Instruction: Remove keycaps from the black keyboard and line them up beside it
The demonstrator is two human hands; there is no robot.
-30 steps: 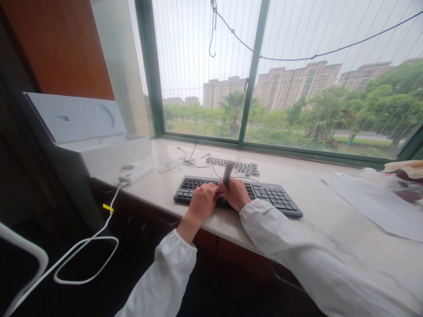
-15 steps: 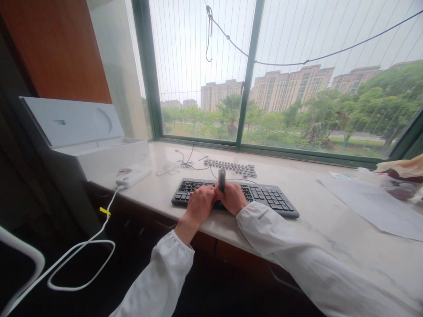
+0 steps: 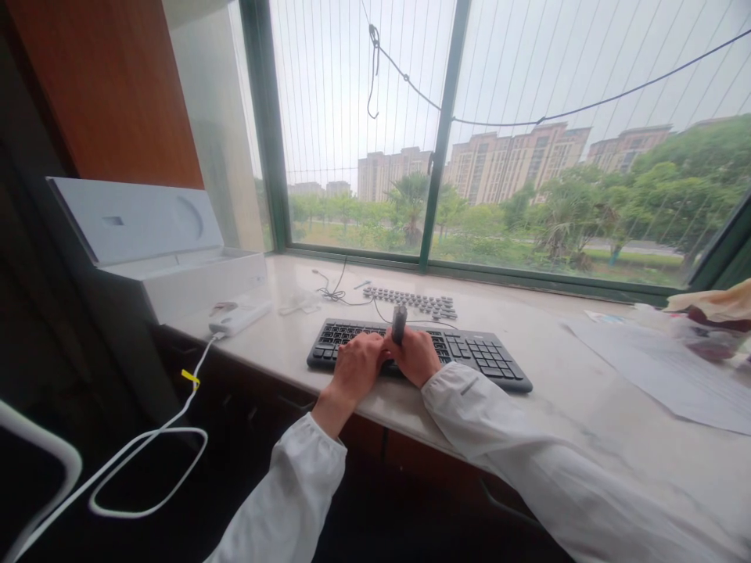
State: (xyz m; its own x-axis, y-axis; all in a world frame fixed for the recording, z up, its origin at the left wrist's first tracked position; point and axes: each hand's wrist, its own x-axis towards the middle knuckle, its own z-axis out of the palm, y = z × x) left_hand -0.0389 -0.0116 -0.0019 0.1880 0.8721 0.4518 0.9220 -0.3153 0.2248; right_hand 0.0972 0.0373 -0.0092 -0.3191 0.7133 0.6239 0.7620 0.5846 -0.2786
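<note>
A black keyboard (image 3: 490, 356) lies along the front edge of the counter. Many key positions on its left and middle part show bare switches or sockets, while the number pad at the right has its keys. My right hand (image 3: 415, 356) is closed around a short, thick, dark-handled tool (image 3: 399, 324), held upright over the keyboard's middle; its lower end is hidden. Against it, my left hand (image 3: 359, 363) rests on the keyboard with fingers curled in, and its fingertips are mostly hidden. Behind the keyboard, loose keycaps (image 3: 414, 299) lie in rows.
A thin black cable (image 3: 334, 294) coils behind the keyboard. At left stand an open white box (image 3: 193, 277) and a white power strip (image 3: 238, 318) with its cord hanging down. Papers (image 3: 657, 367) and a plastic bag (image 3: 698, 328) lie at right. A window (image 3: 427, 203) closes off the back.
The view has shifted slightly. The dark tool leans a little more to the right at its top; both hands stay at the same place on the keyboard.
</note>
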